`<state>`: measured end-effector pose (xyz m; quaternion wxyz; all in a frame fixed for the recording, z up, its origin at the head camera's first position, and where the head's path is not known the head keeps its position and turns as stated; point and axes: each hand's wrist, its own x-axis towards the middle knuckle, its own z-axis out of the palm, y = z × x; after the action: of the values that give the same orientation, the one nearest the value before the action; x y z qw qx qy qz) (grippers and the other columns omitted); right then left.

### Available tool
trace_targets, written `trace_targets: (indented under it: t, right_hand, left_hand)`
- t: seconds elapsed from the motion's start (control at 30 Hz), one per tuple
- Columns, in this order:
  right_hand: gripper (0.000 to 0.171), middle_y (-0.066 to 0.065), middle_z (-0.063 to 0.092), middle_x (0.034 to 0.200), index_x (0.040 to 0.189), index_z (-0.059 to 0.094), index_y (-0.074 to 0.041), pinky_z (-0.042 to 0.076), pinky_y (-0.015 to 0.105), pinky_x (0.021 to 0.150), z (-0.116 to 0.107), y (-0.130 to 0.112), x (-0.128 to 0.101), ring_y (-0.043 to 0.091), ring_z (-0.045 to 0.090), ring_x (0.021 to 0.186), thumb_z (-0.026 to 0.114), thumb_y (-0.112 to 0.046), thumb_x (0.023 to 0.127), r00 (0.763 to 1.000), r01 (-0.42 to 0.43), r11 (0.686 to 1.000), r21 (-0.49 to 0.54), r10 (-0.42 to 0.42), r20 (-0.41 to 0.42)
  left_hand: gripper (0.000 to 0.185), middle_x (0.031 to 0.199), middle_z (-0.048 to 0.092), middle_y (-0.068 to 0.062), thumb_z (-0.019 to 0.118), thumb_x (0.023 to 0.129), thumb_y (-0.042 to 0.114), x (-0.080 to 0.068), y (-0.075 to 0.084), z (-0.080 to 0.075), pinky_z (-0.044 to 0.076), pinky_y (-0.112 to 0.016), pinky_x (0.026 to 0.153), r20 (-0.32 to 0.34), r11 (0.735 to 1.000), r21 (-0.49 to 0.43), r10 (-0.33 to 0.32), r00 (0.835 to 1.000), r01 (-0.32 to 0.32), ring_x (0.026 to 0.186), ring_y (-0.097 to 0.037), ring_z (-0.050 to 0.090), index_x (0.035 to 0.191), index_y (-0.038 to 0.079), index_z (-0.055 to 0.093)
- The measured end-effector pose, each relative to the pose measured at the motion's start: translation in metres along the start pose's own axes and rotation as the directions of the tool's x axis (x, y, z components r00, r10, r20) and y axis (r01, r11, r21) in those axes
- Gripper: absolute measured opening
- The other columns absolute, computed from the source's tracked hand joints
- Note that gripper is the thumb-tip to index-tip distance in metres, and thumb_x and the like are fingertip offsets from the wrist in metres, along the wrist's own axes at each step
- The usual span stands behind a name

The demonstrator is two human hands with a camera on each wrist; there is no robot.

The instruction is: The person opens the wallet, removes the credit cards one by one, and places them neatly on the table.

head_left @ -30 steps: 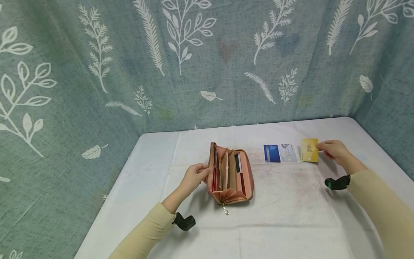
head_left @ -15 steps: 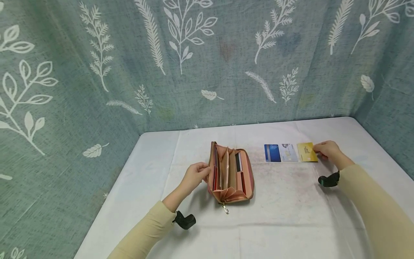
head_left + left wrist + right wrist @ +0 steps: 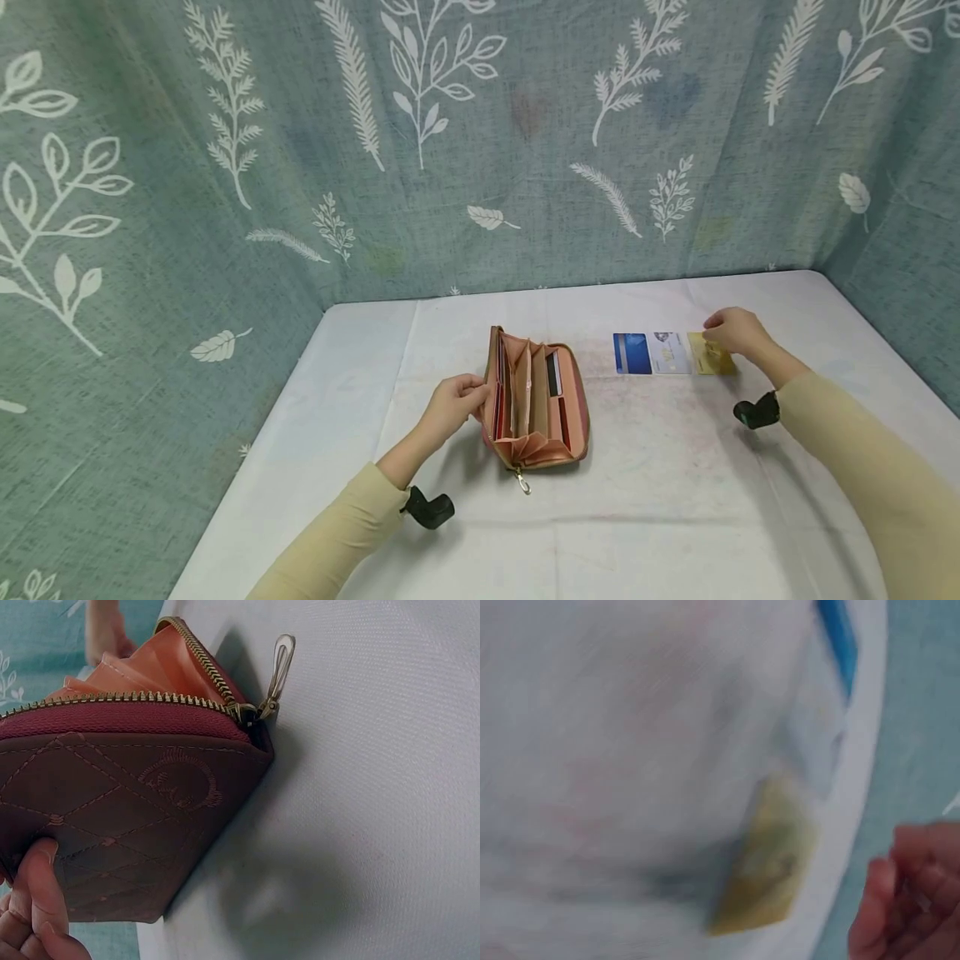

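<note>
Pink and dusty-rose wallet (image 3: 534,400), quilted leather-like skin stitched in diamonds, brass zip teeth and a slim metal puller (image 3: 279,669) at the near end, lying open near the middle of the white-clothed table (image 3: 660,500). Inside, salmon accordion pockets standing in folds, one pale card with a dark stripe (image 3: 552,377) upright in a slot, red card edges along the left wall. Left hand (image 3: 452,408) curled against the wallet's left outer wall, thumb pressed on the quilted face in the left wrist view, gripping it steady. Toward the table's far right, three flat rectangular cards in a row, edges touching or nearly so: blue card (image 3: 631,353), white card (image 3: 670,353), gold card (image 3: 711,357). Right hand (image 3: 733,332) above the gold card's far right corner, fingers bent down toward it; whether touching or just clear of it cannot be told, the right wrist view being smeared with blur. Teal woven backdrop (image 3: 480,142) printed with white leaves, closing the far and side edges.
</note>
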<state>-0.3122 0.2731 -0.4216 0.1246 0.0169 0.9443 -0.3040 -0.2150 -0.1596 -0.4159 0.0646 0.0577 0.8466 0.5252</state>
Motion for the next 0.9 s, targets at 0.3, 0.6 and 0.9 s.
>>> trace_targets:
  t: [0.3,0.6,0.9]
  right_hand:
    - [0.030,0.019,0.060,0.100,0.112,0.057,0.008,0.049,0.033,0.067,0.018,-0.058,0.001,0.025,0.056,0.081,0.055,-0.012,0.089,0.927,0.351,0.936,0.031,-0.352,0.126]
    - [0.026,0.007,0.060,0.088,0.109,0.060,0.004,0.045,0.028,0.063,0.051,-0.086,0.005,0.015,0.051,0.072,0.059,-0.010,0.088,0.842,0.465,0.876,0.128,-0.482,0.241]
    - [0.017,0.001,0.057,0.078,0.100,0.066,-0.001,0.041,0.024,0.058,0.080,-0.112,-0.005,0.011,0.046,0.066,0.060,-0.003,0.084,0.740,0.582,0.799,0.148,-0.596,0.312]
  left_hand:
    - [0.021,0.059,0.060,0.003,0.054,0.090,0.015,-0.001,-0.001,-0.001,0.036,-0.024,0.050,-0.008,1.000,-0.008,-0.013,1.000,0.013,0.053,-0.008,0.055,0.097,-0.002,0.063]
    - [0.020,0.061,0.061,0.005,0.053,0.089,0.015,-0.001,0.000,0.000,0.035,-0.021,0.048,-0.008,1.000,-0.014,-0.012,1.000,0.011,0.052,-0.006,0.054,0.095,-0.003,0.063]
    - [0.021,0.059,0.060,0.003,0.053,0.090,0.015,0.000,-0.002,0.000,0.036,-0.022,0.049,0.004,1.000,-0.022,-0.008,1.000,0.008,0.052,-0.008,0.055,0.096,-0.003,0.063]
